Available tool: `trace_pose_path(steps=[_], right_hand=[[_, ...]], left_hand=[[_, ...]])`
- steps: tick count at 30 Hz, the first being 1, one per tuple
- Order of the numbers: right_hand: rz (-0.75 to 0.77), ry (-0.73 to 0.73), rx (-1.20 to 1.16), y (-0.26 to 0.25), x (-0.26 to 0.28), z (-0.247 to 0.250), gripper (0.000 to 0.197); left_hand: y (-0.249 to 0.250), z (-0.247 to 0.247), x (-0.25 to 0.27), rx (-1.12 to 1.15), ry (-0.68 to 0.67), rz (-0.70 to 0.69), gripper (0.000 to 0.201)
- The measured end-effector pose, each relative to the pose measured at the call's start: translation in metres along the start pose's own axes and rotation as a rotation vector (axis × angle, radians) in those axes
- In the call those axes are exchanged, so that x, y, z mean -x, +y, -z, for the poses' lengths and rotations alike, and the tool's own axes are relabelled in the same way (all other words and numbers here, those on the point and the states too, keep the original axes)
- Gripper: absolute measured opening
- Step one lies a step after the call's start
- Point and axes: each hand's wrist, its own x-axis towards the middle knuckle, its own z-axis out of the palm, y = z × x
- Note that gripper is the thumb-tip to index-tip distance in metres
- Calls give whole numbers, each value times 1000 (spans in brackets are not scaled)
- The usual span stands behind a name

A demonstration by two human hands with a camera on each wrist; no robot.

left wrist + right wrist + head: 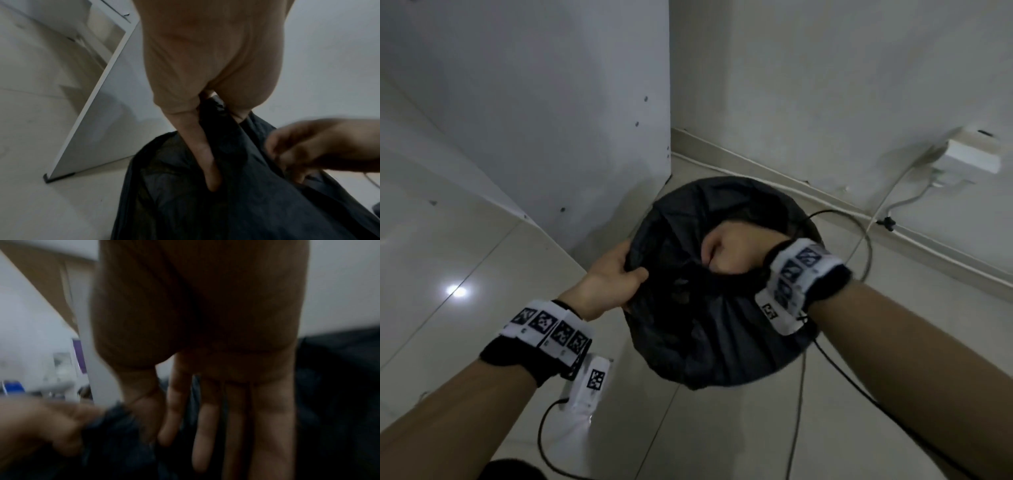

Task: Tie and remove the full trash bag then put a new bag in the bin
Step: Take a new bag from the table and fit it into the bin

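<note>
A black trash bag (722, 325) stands on the tiled floor in a corner, and it hides the bin from sight. My left hand (619, 270) pinches the bag's gathered left edge between thumb and fingers; the left wrist view shows the hand (226, 151) with the plastic (226, 203) running between them. My right hand (726, 250) reaches down into the bag's mouth from the right. In the blurred right wrist view its fingers (205, 434) point straight down against the dark plastic (339, 386) and hold nothing. The left hand (51, 426) shows at lower left there.
A white cabinet panel (551, 137) stands close on the bag's left. The wall and baseboard (825, 195) run behind. A white box (969, 154) is fixed to the wall at right. Cables (863, 240) loop over the floor right of the bag.
</note>
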Motion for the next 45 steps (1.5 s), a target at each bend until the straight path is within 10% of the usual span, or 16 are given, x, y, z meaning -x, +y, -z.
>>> trace_pose_path(steps=[3,9,14,19,24,30,37,45], right_hand=[[-129,-325,124,19,-28,-59,47],[-381,-263,237,74,-63,-161,123],[-535,-99,218,69,-66,-172,88],[-292,-126,362,27,-46,-109,15],[-173,-512,150,23,-47,-129,55],[-344,-383,256,64,-64,-206,120],[-346,-322,214,45,-78,-148,45],[-361,-162,-26,78,-73,-152,74]], left_hand=[[5,-1,10,-146,-95,-107,44],[-9,9,17,-244,-194,-247,37],[-3,7,27,-300,-243,-313,31],[5,6,22,-359,-194,-273,35],[13,0,20,-360,-216,-258,37],[18,-7,19,-403,-298,-337,36],[20,-10,10,-387,-256,-303,30],[20,-11,9,-386,-229,-258,39]])
